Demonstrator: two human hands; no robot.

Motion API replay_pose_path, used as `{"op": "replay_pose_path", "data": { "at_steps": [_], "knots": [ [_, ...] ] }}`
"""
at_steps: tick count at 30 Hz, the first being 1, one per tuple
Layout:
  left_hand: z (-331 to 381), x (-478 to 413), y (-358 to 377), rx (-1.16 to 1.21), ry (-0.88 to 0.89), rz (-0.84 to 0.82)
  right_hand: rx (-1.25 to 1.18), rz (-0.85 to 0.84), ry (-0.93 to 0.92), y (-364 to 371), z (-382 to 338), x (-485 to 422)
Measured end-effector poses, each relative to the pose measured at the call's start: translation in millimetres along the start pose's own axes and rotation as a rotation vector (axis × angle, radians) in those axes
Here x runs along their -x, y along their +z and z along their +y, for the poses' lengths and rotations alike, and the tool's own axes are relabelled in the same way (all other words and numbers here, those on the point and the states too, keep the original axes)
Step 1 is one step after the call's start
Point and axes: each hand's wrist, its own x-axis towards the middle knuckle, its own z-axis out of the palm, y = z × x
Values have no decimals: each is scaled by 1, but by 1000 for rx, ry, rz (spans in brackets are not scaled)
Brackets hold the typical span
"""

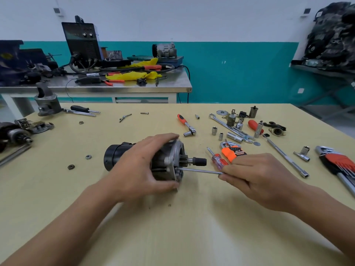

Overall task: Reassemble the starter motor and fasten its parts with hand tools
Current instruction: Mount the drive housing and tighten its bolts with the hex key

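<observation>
The starter motor (115,155) lies on its side in the middle of the yellow table (192,227), black body to the left, silver end plate and black shaft tip to the right. My left hand (142,167) wraps over its middle and holds it down. My right hand (257,179) pinches the end of a long thin metal rod (199,170), likely a through bolt. The rod's other end sits in a hole in the end plate.
A red-handled screwdriver (217,157) and an orange hex key set (232,152) lie just right of the motor. Ratchet (185,123), sockets, wrenches and small parts spread over the right side. Loose nuts (88,156) lie left. Another housing (47,104) stands far left.
</observation>
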Motion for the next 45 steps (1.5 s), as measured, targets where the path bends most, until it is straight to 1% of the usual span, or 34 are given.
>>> {"op": "replay_pose_path", "data": {
  "at_steps": [2, 4, 6, 10, 11, 15, 21, 22, 24, 25, 27, 29, 32, 34, 36, 38, 41, 43, 45],
  "knots": [
    [-11, 2, -11, 42, -53, -58, 12, -8, -17, -5, -3, -2],
    [-18, 3, -18, -5, -82, -85, 3, -27, -20, -10, -6, -4],
    [-19, 2, -19, -48, -79, -95, -50, -51, 18, -12, -9, -6],
    [-20, 0, -20, -10, -70, -78, -384, -92, 280, -10, -12, -10],
    [-21, 0, -21, 4, -68, -83, -436, -99, 331, -10, -12, -11],
    [-25, 2, -27, 94, -61, -124, -575, -157, 501, -13, -16, -12],
    [-26, 1, -30, 149, -78, -178, -730, -229, 616, -14, -20, -17],
    [-26, 1, -30, 151, -85, -189, -789, -227, 665, -13, -21, -18],
    [-24, 1, -30, 142, -91, -188, -961, -231, 830, -11, -22, -21],
    [-22, 2, -28, 127, -83, -156, -1051, -244, 917, -10, -23, -22],
    [-14, 4, -23, 94, -22, -33, -1199, -279, 1055, -9, -26, -23],
    [2, 3, -12, 29, 121, 64, -1334, -284, 1147, -7, -29, -23],
    [21, -4, 17, -244, 404, 158, -1489, -240, 1237, -8, -31, -27],
    [27, -8, 33, -350, 533, 256, -1567, -210, 1266, -8, -32, -27],
    [29, -8, 43, -396, 570, 332, -1616, -206, 1270, -7, -34, -24],
    [28, -6, 48, -435, 548, 384, -1651, -193, 1261, -5, -37, -21],
    [26, -7, 50, -464, 527, 437, -1670, -114, 1251, -3, -38, -19],
    [26, -7, 51, -470, 519, 430, -1591, -30, 1239, 0, -38, -16],
    [25, -6, 52, -483, 513, 416, -1381, 63, 1174, 4, -35, -10]
  ]
}}
